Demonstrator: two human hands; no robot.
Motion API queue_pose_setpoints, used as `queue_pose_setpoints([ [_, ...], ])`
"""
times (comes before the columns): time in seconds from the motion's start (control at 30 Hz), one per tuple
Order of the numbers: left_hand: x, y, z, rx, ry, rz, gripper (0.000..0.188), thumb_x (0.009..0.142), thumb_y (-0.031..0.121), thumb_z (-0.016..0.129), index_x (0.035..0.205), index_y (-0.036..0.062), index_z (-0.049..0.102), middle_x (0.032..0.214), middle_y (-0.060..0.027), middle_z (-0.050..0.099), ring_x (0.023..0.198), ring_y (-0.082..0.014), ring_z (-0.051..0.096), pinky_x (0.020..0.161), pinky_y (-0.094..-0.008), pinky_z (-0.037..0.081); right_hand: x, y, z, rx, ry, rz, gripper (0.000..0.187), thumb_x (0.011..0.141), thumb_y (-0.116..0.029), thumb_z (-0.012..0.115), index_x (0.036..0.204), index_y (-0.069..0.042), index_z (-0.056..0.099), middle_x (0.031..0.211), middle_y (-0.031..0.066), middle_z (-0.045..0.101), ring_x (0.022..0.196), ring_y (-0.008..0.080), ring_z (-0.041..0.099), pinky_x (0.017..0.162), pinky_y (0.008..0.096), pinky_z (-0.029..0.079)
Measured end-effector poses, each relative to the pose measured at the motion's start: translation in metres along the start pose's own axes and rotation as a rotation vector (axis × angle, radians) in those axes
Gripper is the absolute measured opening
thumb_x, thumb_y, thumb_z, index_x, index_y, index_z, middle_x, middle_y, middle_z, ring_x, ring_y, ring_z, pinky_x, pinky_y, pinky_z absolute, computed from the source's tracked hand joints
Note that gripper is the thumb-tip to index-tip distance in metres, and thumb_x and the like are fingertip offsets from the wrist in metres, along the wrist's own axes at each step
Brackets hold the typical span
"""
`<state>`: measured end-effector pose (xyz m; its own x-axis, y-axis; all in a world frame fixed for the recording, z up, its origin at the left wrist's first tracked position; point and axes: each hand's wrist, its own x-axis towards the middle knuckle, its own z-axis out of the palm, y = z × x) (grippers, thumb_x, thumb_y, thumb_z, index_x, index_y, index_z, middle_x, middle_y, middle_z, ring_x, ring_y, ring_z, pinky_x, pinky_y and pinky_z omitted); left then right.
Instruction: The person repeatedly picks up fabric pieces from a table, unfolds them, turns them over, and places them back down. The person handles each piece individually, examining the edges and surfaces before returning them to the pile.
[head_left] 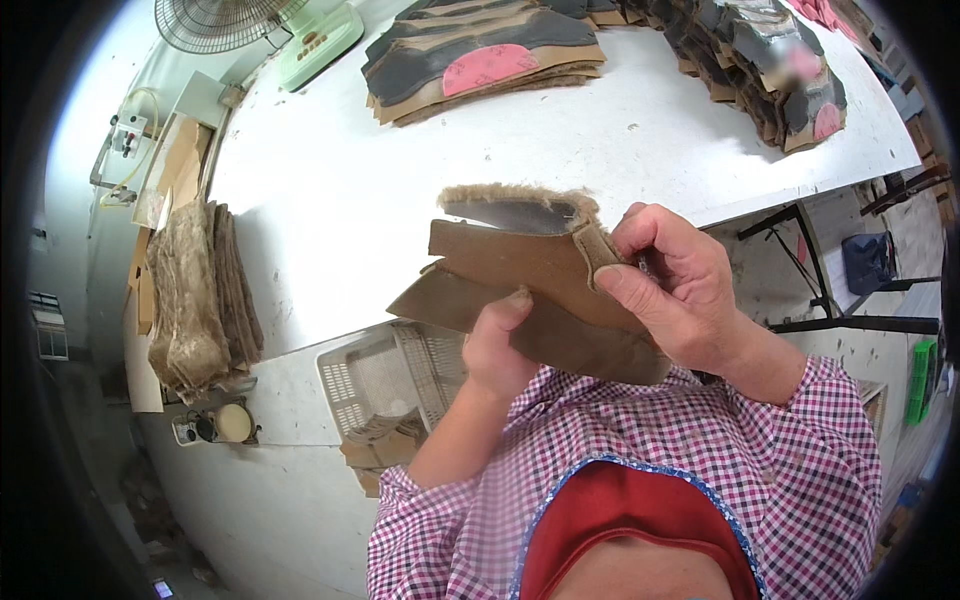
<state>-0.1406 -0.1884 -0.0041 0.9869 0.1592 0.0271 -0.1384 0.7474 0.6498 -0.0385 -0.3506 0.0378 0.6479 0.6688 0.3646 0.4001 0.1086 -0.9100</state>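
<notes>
Two hands of mine are on one brown piece w/ fuzzy trim, held approx. mid-view by the table's near edge. L hand grips its lower flap, thumb on top, fingers hidden underneath. R hand pinches the folded edge at 3 o'clock, btwn thumb & fingers, next to the trim. On the table: grey-&-tan stack w/ pink patch at 12 o'clock, overlapping row of similar pcs at 2, fuzzy stack at 9. White basket sits lower, approx. 8 o'clock.
</notes>
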Motion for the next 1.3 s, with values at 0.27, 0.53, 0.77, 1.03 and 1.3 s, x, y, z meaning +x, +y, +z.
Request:
queue_pose_setpoints([
  [0.27, -0.001, 0.000, -0.007, 0.095, 0.041, -0.063, 0.053, 0.083, 0.021, 0.048, 0.131, -0.0038, 0.045, 0.129, -0.0163, 0.054, 0.120, -0.0279, 0.051, 0.105, -0.0395, 0.038, 0.009, -0.006, -0.001, 0.315, -0.020, 0.190, 0.016, 0.087, -0.010, 0.069, 0.097, -0.001, 0.060, 0.083, -0.0018, 0.058, 0.072, 0.0024, 0.051, 0.061, 0.0180, 0.043],
  [0.53, 0.017, 0.015, -0.009, 0.067, 0.005, -0.073, 0.051, 0.084, 0.020, 0.048, 0.129, -0.0048, 0.047, 0.124, -0.0173, 0.056, 0.115, -0.0287, 0.054, 0.102, -0.0392, 0.042, 0.036, -0.020, 0.000, 0.325, 0.015, 0.247, 0.011, 0.087, -0.011, 0.068, 0.085, -0.004, 0.060, 0.077, -0.0054, 0.054, 0.069, 0.0008, 0.047, 0.059, 0.0168, 0.039],
  [0.77, 0.034, -0.011, -0.051, -0.362, -0.415, -0.075, 0.058, 0.082, 0.017, 0.060, 0.134, -0.0036, 0.043, 0.124, -0.0158, 0.056, 0.115, -0.0248, 0.054, 0.100, -0.0371, 0.043, 0.092, -0.003, -0.008, 0.813, 0.236, 0.068, 0.010, 0.087, -0.013, 0.068, 0.085, -0.008, 0.060, 0.082, -0.0029, 0.061, 0.077, 0.0066, 0.056, 0.073, 0.0217, 0.045],
  [1.03, 0.008, -0.027, -0.018, 0.303, -0.195, -0.323, 0.063, 0.078, 0.011, 0.070, 0.134, -0.0031, 0.045, 0.127, -0.0126, 0.056, 0.117, -0.0246, 0.053, 0.100, -0.0372, 0.043, 0.115, 0.035, -0.016, 0.693, 0.409, 0.214, 0.023, 0.095, -0.026, 0.059, 0.102, -0.004, 0.061, 0.095, 0.0031, 0.063, 0.088, 0.0117, 0.057, 0.081, 0.0267, 0.045],
  [1.3, -0.002, -0.010, -0.022, 0.238, -0.030, -0.219, 0.045, 0.084, 0.007, 0.066, 0.125, -0.0041, 0.053, 0.122, -0.0120, 0.059, 0.112, -0.0223, 0.057, 0.095, -0.0347, 0.047, 0.022, -0.012, 0.014, 0.384, 0.169, 0.767, 0.057, 0.099, -0.049, 0.044, 0.124, 0.001, 0.056, 0.121, 0.0128, 0.061, 0.111, 0.0226, 0.057, 0.099, 0.0349, 0.044],
])
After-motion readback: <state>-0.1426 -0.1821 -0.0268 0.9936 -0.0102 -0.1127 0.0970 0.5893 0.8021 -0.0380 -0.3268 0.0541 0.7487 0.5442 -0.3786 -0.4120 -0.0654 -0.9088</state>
